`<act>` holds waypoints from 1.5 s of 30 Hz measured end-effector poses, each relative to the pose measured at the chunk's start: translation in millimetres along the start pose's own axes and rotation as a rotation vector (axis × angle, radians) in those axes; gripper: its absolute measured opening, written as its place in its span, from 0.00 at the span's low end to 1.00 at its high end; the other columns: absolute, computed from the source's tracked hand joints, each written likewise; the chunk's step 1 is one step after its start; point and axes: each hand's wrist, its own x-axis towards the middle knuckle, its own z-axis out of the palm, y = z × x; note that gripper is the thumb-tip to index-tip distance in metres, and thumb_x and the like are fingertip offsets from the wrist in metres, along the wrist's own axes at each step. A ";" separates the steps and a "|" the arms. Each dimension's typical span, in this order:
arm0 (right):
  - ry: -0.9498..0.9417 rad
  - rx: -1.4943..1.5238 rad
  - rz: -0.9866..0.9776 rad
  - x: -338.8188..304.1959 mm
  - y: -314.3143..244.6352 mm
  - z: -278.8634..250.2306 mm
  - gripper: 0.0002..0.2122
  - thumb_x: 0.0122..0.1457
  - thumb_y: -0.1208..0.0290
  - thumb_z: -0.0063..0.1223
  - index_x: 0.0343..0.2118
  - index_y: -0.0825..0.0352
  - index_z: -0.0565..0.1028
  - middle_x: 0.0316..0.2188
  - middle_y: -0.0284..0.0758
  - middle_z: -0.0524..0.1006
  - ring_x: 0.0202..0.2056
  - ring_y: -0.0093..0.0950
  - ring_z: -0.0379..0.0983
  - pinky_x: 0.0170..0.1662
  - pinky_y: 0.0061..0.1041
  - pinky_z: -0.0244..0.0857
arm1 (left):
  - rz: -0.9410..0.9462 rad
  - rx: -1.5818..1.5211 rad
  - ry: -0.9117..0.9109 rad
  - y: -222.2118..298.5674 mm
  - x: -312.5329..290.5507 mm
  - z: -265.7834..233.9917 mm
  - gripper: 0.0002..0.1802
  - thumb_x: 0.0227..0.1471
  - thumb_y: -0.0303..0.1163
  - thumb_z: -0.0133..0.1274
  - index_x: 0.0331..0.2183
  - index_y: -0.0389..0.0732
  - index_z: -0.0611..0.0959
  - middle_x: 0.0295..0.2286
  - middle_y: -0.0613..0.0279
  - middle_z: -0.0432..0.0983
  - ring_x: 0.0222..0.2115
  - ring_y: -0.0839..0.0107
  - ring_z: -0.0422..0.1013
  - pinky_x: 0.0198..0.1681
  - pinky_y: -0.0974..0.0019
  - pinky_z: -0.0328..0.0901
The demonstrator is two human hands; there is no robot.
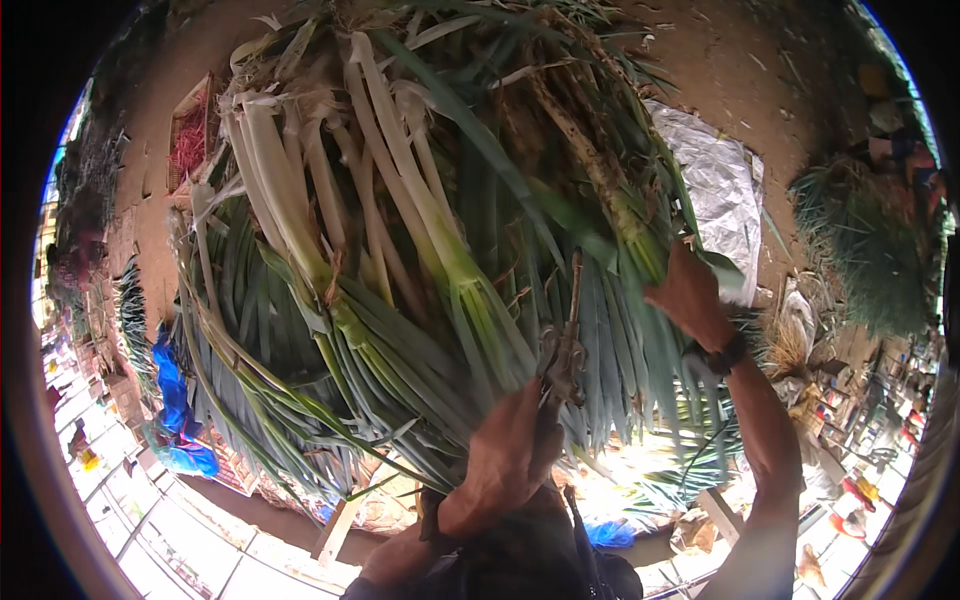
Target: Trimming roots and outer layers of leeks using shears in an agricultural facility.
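One big bundle of leeks [400,250], white stalks up and green leaves down, fills the view above both hands. The left hand [510,455] is closed around a dry, twisted tie [566,350] at the bundle's lower middle. The right hand [690,295], wrist raised and wearing one dark watch [722,357], grips into the leaves on the bundle's right side. One grey sheet [720,190] lies beyond the right hand; one blue bag [175,410] lies well left of the left hand.

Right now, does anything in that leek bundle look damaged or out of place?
Yes. The stalk under the right hand is brown and ragged, unlike the clean white stalks beside it. Dry, withered leaf strands hang by the left hand.
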 end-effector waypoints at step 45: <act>-0.561 1.896 0.672 -182.3 -57.0 -5.8 0.39 0.50 0.56 0.65 0.64 0.63 0.60 0.35 0.33 0.76 0.30 0.23 0.75 0.29 0.22 0.73 | -0.194 -0.162 -0.316 0.2 -48.5 -15.8 0.35 0.53 0.32 0.58 0.60 0.36 0.66 0.45 0.38 0.72 0.43 0.39 0.72 0.43 0.47 0.70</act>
